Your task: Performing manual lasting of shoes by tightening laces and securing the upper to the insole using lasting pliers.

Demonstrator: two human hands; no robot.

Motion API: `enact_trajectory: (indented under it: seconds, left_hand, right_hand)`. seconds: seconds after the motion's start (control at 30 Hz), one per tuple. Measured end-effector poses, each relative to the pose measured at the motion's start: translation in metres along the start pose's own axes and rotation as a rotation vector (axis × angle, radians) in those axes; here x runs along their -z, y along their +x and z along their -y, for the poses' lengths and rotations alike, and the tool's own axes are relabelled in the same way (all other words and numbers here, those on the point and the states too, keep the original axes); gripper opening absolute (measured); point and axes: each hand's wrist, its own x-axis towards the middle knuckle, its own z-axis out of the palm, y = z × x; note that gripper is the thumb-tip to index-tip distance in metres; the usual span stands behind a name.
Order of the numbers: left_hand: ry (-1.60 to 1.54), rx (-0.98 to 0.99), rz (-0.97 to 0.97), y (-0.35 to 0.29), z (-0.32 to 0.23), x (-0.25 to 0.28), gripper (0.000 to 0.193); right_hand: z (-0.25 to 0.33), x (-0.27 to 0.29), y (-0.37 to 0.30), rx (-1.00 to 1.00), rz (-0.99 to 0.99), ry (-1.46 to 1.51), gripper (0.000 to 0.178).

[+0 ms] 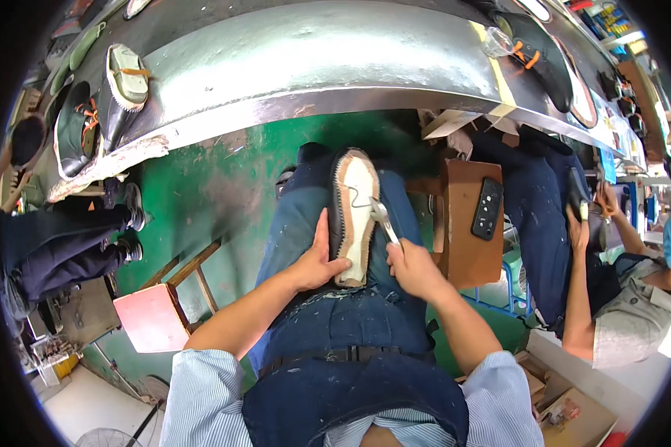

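Note:
A shoe [356,257] rests bottom up along my thighs, toe pointing away from me. Its underside is pale in the middle with a tan border, and a stitched, notched edge runs round it. One thin dark line curls across the forepart. My left hand [319,261] grips the shoe's left side near the heel, its thumb lying over the bottom. In my right hand [414,270] is a silvery metal hand tool [382,219], fingers wrapped round its handle. The tool's wide head touches or hovers over the shoe's right edge; I cannot tell which. Its exact kind is unclear.
A long metal-topped bench [313,56] curves across the far side, with unfinished shoes [127,78] at its left. On my right, a phone [487,208] lies on a brown stool [466,261]. A pink-topped stool [153,319] stands left. A co-worker [626,313] handles a shoe at right.

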Motion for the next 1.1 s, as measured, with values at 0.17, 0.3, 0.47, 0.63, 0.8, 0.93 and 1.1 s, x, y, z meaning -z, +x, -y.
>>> enact_trajectory:
  seconds: [0.17,0.3,0.47,0.63,0.8,0.93,1.1]
  left_hand:
    - [0.035,-0.07,-0.03,0.007,-0.012,-0.004,0.11]
    - [0.158,0.031,-0.373,0.055,-0.01,0.01,0.082]
    - [-0.392,0.095,-0.308,0.068,-0.023,0.031,0.055]
    - [-1.217,0.142,-0.1,0.009,-0.067,0.011,0.066]
    - [-1.245,0.314,-0.026,0.003,-0.029,0.005,0.065]
    - [-1.297,0.294,-0.043,0.003,-0.029,-0.016,0.068]
    - [-1.34,0.243,-0.04,0.006,-0.036,-0.019,0.072]
  right_hand:
    - [0.015,0.004,-0.002,0.204,-0.352,0.413,0.042]
    - [0.003,0.009,0.01,-0.036,-0.006,0.438,0.042]
    - [-0.007,0.01,-0.025,-0.144,-0.019,0.386,0.041]
    - [0.026,0.022,-0.07,0.238,-0.122,-0.426,0.046]
    - [0.01,-0.031,-0.01,0.493,-0.127,0.07,0.054]
    - [0.027,-0.032,-0.002,0.571,-0.188,0.214,0.053]
    - [0.058,-0.033,0.018,0.502,-0.385,0.268,0.048]
